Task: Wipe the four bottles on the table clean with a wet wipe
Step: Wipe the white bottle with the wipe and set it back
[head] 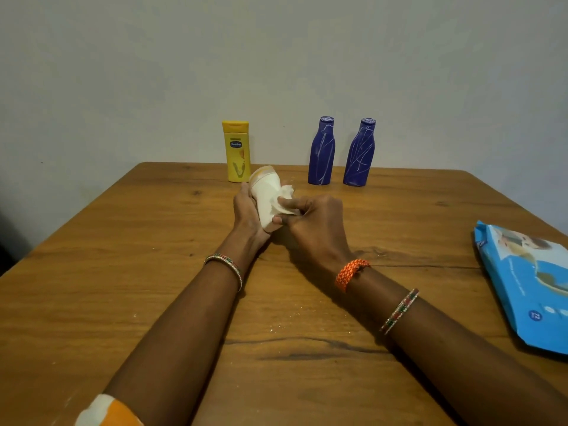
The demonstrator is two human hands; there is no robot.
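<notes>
My left hand (246, 210) grips a white bottle (266, 195), tilted with its base pointing away from me, above the middle of the wooden table (123, 272). My right hand (313, 222) pinches a crumpled white wet wipe (284, 199) against the bottle's right side. A yellow lotion bottle (236, 150) stands upright at the table's far edge, just behind the white one. Two dark blue bottles (321, 150) (359, 152), both streaked with pale scribble marks, stand upright to its right.
A blue wet-wipe pack (528, 287) lies flat at the table's right edge. A plain wall rises right behind the bottles. Small white crumbs dot the tabletop between my forearms.
</notes>
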